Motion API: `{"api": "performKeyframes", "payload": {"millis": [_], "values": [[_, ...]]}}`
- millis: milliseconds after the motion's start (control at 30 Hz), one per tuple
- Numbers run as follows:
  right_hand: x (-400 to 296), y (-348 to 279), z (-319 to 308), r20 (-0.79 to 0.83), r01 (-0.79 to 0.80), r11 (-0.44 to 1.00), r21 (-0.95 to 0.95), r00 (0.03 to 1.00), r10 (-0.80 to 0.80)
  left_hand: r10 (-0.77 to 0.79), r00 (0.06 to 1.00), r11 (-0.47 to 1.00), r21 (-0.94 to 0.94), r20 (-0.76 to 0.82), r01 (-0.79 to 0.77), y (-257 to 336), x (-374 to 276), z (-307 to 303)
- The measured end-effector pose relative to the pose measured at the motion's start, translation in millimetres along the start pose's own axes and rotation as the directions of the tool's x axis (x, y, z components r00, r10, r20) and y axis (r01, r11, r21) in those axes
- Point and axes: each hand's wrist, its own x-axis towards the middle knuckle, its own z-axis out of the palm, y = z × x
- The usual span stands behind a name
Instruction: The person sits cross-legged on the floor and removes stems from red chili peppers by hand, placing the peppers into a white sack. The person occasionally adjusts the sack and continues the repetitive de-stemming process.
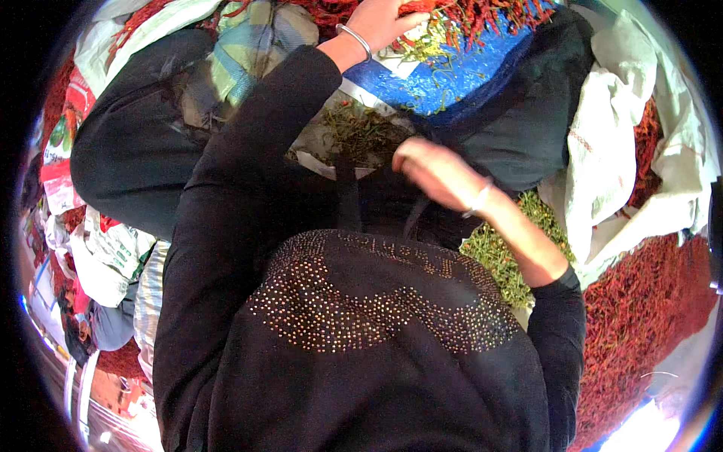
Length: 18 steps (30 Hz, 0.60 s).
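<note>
My left hand [384, 24], with a bangle at its wrist, reaches to the top edge of the view and touches the heap of dried red chillies [480, 20]. Its fingertips are partly cut off, so I cannot tell whether it grips one. My right hand [438, 169] is blurred over my lap, fingers curled, and its grip is unclear. Just left of it lies a pile of green-brown stems [361, 127] on a pale sheet between my legs. Pale chilli stem bits [429, 42] lie beside my left hand, at the edge of a blue plastic sheet [452, 85].
Green stems [502, 263] heap under my right forearm. White woven sacks [601, 141] stand at the right, with a broad spread of red chillies [644, 322] below. Printed bags [107, 260] and a checked cloth [243, 62] lie to the left.
</note>
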Motion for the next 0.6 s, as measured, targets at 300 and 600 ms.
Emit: {"api": "performKeyframes", "payload": {"millis": [300,600], "values": [[45.6,25.0,-86.2,-0.667,0.128,0.814,0.567,0.651,0.362,0.124,0.985,0.974,-0.174,-0.119,-0.143,30.5,6.0,5.7],[68.2,28.7,-93.4,-0.621,0.134,0.829,0.543,0.729,0.289,0.179,0.982,0.937,-0.315,0.064,-0.15,8.7,6.9,29.2]]}}
